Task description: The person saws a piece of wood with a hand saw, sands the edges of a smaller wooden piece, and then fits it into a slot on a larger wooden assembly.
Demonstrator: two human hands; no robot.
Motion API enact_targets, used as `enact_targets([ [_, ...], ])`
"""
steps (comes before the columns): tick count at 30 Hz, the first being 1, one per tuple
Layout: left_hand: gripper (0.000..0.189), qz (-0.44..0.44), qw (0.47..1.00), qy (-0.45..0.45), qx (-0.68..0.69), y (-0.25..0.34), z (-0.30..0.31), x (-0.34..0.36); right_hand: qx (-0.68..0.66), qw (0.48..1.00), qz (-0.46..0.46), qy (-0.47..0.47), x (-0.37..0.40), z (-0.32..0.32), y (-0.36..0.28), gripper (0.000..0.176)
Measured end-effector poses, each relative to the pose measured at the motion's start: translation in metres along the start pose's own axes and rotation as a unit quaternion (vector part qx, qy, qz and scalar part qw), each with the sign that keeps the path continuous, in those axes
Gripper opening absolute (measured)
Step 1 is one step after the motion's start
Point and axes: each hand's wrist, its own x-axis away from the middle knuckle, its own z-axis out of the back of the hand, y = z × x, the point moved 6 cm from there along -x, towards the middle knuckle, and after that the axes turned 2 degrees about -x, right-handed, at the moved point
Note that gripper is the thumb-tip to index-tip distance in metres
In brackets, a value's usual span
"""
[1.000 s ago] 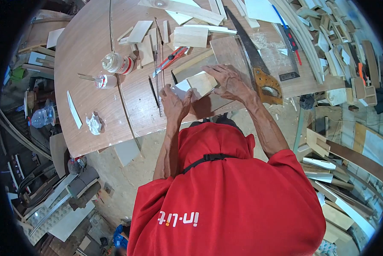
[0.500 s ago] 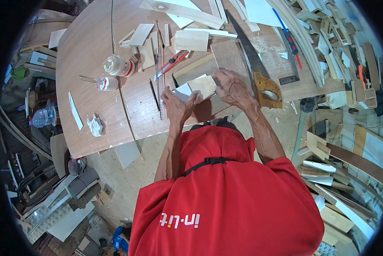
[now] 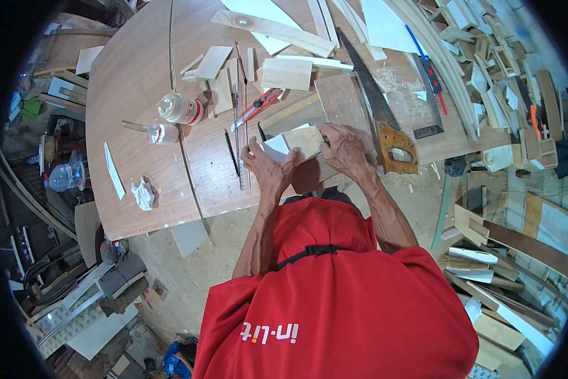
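Note:
A small pale wooden piece with a white-faced part at its left end sits just above a brown board on the workbench. My left hand grips its left end. My right hand holds its right end, fingers curled over the top edge. Both hands hold the same piece near the bench's front edge.
A handsaw lies right of my right hand. A metal ruler, pencil, red-handled tool, glue bottle, small jar, crumpled tissue and wood offcuts lie on the bench. Scrap wood is piled to the right.
My right hand has drawn in from lying flat on the board and curled onto the piece's right end. The piece sits slightly higher and closer between both hands.

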Motion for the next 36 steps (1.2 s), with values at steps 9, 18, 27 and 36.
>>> enact_targets([
  [9,0.103,0.001,1.0,-0.004,0.025,-0.005,-0.001,-0.002,-0.002,1.0,-0.013,-0.013,-0.007,-0.002,0.003,0.036],
  [18,0.097,-0.021,1.0,-0.015,0.013,-0.009,-0.004,-0.004,-0.043,0.996,-0.058,-0.048,-0.024,-0.005,0.026,0.039],
  [27,0.097,-0.011,0.999,-0.042,-0.011,-0.014,-0.008,-0.009,-0.064,0.993,-0.075,-0.067,-0.023,-0.005,0.028,0.037],
  [36,0.101,-0.022,0.999,-0.028,0.001,-0.013,-0.006,-0.005,-0.128,0.981,-0.117,-0.09,-0.021,-0.005,0.023,0.034],
])
